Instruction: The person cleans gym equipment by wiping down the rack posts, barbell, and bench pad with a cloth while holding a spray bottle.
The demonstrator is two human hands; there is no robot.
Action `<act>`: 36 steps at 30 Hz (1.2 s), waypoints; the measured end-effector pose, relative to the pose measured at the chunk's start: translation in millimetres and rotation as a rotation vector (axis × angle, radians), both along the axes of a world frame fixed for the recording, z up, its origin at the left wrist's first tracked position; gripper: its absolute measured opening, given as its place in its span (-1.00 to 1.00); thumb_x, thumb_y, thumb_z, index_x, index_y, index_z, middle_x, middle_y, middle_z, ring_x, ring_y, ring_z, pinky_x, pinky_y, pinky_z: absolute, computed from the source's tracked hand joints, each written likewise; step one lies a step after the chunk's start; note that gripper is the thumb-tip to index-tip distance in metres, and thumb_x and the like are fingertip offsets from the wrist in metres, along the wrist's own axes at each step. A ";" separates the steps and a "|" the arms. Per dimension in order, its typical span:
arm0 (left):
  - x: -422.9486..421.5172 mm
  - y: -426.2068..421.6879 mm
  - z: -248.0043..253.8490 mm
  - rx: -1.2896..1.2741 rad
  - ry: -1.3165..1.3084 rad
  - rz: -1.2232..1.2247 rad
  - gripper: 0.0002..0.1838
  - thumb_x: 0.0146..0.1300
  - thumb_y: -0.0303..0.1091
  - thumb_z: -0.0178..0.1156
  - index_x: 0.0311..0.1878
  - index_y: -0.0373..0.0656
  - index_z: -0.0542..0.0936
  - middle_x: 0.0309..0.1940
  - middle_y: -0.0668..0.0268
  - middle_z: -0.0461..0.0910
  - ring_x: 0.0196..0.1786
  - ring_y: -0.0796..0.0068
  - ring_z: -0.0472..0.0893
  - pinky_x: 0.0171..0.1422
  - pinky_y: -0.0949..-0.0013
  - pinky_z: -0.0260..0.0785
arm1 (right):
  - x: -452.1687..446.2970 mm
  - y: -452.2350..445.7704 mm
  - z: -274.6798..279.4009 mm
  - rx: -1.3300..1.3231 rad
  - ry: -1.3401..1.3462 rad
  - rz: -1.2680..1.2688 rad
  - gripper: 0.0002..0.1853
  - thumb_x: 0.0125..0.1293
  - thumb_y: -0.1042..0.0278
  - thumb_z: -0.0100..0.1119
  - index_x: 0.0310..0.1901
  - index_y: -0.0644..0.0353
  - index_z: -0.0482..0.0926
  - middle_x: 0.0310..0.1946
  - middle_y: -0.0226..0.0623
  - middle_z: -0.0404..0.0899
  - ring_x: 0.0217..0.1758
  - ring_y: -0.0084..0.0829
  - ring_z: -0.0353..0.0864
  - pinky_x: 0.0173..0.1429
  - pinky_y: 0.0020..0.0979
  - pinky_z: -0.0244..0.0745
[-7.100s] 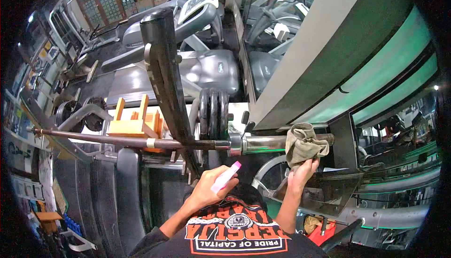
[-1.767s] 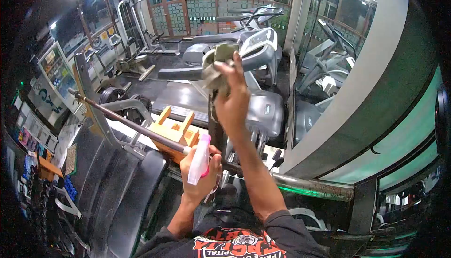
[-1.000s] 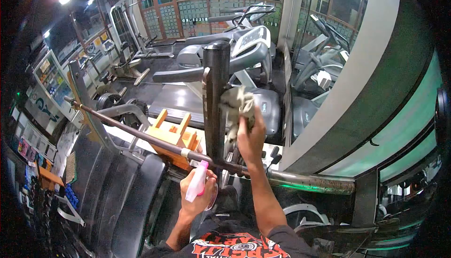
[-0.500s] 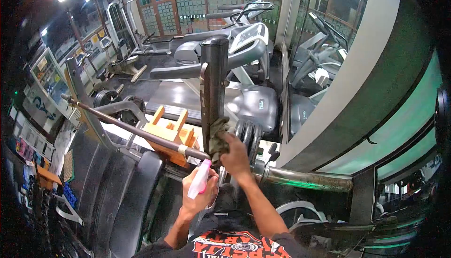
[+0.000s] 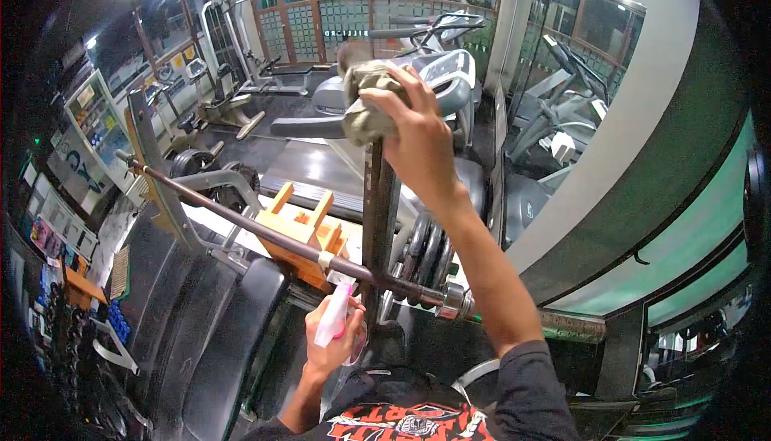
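A crumpled olive cloth is gripped in my right hand, pressed round the upper part of the black upright post. My left hand is wrapped round a spray bottle with a translucent, pink-edged head, low beside the post and just under the barbell. The long barbell runs past the post at a slant, with a metal collar to the right. Cloth and hand hide much of the post's top.
A padded bench lies at the lower left. Behind the bar are an orange wooden block and black weight plates. Treadmills stand farther back, and a grey pillar rises at the right.
My right hand and the cloth have moved from low on the post, near the bar, up to its top. My left hand still holds the spray bottle near the same spot. The view has shifted slightly.
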State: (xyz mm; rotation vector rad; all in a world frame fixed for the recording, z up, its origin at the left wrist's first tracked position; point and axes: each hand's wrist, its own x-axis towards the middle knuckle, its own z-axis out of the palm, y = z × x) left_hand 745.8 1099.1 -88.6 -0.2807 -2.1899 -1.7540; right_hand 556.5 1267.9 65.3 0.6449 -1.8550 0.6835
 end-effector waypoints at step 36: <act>1.7 -0.7 0.7 0.054 -0.064 -0.041 -0.89 0.22 -0.55 0.24 -0.21 -0.32 0.56 -0.46 0.24 0.62 -0.48 0.52 0.65 -0.39 0.45 0.44 | -41.0 62.2 -151.8 -0.799 -1.330 0.688 -0.39 0.14 0.70 -0.18 0.27 0.18 0.43 0.03 -0.34 0.54 0.06 -0.47 0.49 0.23 -0.42 0.35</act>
